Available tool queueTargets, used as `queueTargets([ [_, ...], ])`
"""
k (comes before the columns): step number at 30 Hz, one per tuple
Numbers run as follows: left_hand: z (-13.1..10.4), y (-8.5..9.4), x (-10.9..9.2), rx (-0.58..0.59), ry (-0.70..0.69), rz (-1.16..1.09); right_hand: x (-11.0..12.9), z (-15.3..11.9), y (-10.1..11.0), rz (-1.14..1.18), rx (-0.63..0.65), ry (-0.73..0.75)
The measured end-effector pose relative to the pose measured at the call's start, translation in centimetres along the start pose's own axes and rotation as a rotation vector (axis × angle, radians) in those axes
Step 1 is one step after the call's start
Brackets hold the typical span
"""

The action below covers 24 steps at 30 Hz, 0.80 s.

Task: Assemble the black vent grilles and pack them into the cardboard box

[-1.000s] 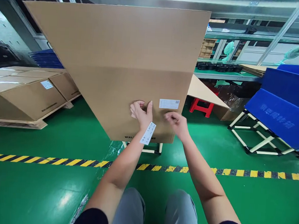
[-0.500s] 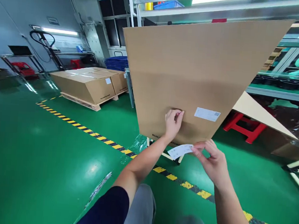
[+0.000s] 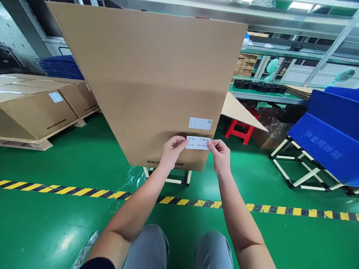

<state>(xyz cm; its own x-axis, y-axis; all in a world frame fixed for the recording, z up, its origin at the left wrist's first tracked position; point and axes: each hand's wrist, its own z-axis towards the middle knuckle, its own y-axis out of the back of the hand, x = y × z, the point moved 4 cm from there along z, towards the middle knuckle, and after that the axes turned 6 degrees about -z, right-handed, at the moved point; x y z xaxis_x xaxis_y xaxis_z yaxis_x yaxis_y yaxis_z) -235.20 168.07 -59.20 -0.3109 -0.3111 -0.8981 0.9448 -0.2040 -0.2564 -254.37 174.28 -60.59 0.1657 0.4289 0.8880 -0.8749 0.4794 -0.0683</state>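
A white label [image 3: 198, 143] with printed weights, 7.82 and 10.35, is stretched between my two hands in front of a large cardboard box [image 3: 153, 71]. My left hand [image 3: 172, 150] pinches its left edge, my right hand [image 3: 220, 154] its right edge. Just above it, another white label [image 3: 200, 123] with a small square code is stuck flat on the box. Whether the held label touches the cardboard I cannot tell. Black print runs along the box's lower edge, partly hidden behind my left arm. A pale tubular stand [image 3: 176, 180] shows beneath the box.
Cardboard boxes on a wooden pallet [image 3: 28, 144] stand at the left. To the right, a blue plastic bin [image 3: 339, 141] rests on a tubular frame, and a red stool [image 3: 239, 131] is under the workbench [image 3: 271, 98]. Yellow-black tape [image 3: 95, 192] crosses the green floor.
My left hand has come off the bare cardboard and taken the label's left edge. The label has been raised and straightened below the stuck one. The view has turned to the right.
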Motion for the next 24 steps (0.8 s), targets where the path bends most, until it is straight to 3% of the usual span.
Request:
queueTargets([
  [9,2.4,-0.6,1.0,-0.189,-0.324,0.464,-1.9,2.1,-0.6,-0.129,-0.137,-0.005],
  [13,2.8,-0.9,1.0,-0.222,-0.351,0.533,-2.1,2.9,-0.6,-0.179,-0.149,0.033],
  [18,3.2,-1.0,1.4,-0.276,-0.332,0.555,-1.8,3.6,-0.2,-0.343,-0.274,0.094],
  [24,3.3,-1.4,1.5,-0.294,-0.342,0.575,-2.2,4.2,-0.7,-0.328,-0.264,0.063],
])
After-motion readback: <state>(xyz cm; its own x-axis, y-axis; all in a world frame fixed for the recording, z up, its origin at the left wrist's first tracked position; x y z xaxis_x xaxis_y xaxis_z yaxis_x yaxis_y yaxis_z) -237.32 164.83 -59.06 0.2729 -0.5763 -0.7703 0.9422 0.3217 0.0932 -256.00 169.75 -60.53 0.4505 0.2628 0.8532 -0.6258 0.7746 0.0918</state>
